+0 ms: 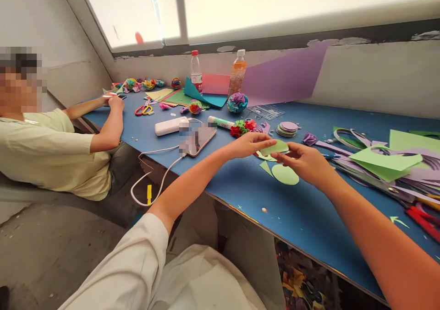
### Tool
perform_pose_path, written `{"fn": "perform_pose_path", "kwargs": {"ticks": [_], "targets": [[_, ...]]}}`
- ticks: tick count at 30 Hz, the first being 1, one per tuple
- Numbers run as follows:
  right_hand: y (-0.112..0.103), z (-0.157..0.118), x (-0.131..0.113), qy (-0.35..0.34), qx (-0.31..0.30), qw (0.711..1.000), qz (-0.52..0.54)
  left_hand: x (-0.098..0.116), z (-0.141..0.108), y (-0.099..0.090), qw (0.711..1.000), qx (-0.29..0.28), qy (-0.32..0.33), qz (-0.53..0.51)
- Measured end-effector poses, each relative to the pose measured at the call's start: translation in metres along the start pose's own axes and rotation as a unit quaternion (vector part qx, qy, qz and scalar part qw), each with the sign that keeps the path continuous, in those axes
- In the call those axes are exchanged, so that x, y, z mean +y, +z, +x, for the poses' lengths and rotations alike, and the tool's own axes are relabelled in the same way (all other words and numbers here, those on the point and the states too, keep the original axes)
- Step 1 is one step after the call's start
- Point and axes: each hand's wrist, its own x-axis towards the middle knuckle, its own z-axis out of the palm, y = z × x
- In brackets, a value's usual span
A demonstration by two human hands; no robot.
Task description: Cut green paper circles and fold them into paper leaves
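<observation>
My left hand (252, 145) and my right hand (300, 161) meet over the blue table, both with fingers closed on a light green paper piece (275, 148) between them. Just below, a green paper circle (285, 174) lies flat, with a small green triangle scrap (266, 167) at its left. More green paper shows partly under my hands. Behind them are a red and green paper flower (242, 127) and a stack of paper circles (287, 128). A purple folded paper piece (310, 138) is beyond my right hand.
Scissors (392, 190) and cut paper strips (422, 163) spread at the right. A phone (199, 140), white power bank (171, 126) and glue stick (221, 122) lie left. Two bottles (237, 72) stand at the back. Another person (44, 149) sits far left, hands on a phone.
</observation>
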Motion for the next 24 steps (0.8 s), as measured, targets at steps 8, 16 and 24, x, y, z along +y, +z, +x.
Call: {"fn": "perform_pose_path", "kwargs": {"ticks": [8, 16, 24], "targets": [[-0.002, -0.005, -0.002, 0.021, 0.049, 0.995, 0.087, -0.014, 0.006, 0.003, 0.993, -0.029, 0.027, -0.112], [-0.002, -0.003, 0.001, 0.003, 0.082, 0.982, 0.171, -0.011, 0.005, 0.002, 0.997, -0.002, 0.032, -0.076], [0.001, -0.003, 0.004, 0.010, 0.113, 0.981, 0.157, -0.011, 0.004, 0.004, 0.998, -0.010, 0.023, -0.061]]}}
